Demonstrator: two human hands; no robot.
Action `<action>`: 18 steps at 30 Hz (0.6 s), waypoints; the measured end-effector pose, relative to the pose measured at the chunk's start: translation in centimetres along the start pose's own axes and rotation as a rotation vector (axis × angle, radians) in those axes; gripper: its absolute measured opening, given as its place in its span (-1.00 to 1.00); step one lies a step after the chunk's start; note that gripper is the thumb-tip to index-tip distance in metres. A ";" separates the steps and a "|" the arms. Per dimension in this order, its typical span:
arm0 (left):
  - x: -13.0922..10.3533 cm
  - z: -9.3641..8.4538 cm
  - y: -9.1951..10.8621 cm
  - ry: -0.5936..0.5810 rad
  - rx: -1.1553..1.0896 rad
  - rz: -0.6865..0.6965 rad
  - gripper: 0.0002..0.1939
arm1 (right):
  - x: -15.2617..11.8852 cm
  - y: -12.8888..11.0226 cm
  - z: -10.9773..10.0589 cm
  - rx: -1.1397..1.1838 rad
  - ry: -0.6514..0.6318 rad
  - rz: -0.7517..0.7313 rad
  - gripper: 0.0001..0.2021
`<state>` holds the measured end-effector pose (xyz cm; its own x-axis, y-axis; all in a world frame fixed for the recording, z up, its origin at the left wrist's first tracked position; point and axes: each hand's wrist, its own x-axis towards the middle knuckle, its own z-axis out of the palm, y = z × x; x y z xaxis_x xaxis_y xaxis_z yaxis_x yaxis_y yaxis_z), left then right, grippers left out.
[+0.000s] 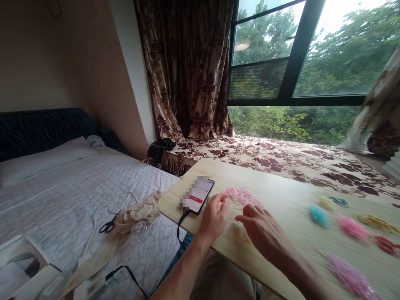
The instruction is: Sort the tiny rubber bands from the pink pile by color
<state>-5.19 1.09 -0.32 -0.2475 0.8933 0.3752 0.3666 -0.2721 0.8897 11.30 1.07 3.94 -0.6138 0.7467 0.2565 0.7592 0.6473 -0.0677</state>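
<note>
My left hand [215,213] is over the table between a phone and a pile of pale pink translucent strands [242,196]. Its fingers are curled together, and whatever they pinch is too small to make out. To the right, my right hand [259,229] hovers at the near side of the same pile. Its fingers are bent inward with the thumb side toward my left hand; anything held there is hidden. The lit phone [200,198] lies by the table's left end, with a black cable [179,229] running off the edge.
On the right of the wooden table [281,200] lie a teal bundle [318,216], a pink bundle [353,228], a lilac bundle [350,273], a red bundle [386,244] and yellowish strands [376,223]. Black-handled scissors [108,226] and beige cloth [137,214] rest on the bed [62,196].
</note>
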 end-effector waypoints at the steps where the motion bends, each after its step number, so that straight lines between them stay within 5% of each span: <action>1: 0.0 0.0 0.0 -0.002 0.000 -0.002 -0.77 | 0.3 -0.1 -0.1 -0.001 -0.016 -0.014 -0.76; 18: 0.0 0.0 -0.2 0.001 0.001 -0.004 -0.78 | 0.1 2.4 -0.9 -0.002 -0.091 -0.002 -0.89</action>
<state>-5.26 1.13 -0.56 -0.2499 0.8940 0.3718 0.3665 -0.2680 0.8910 13.23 2.57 4.68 -0.6320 0.7566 0.1677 0.7587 0.6482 -0.0652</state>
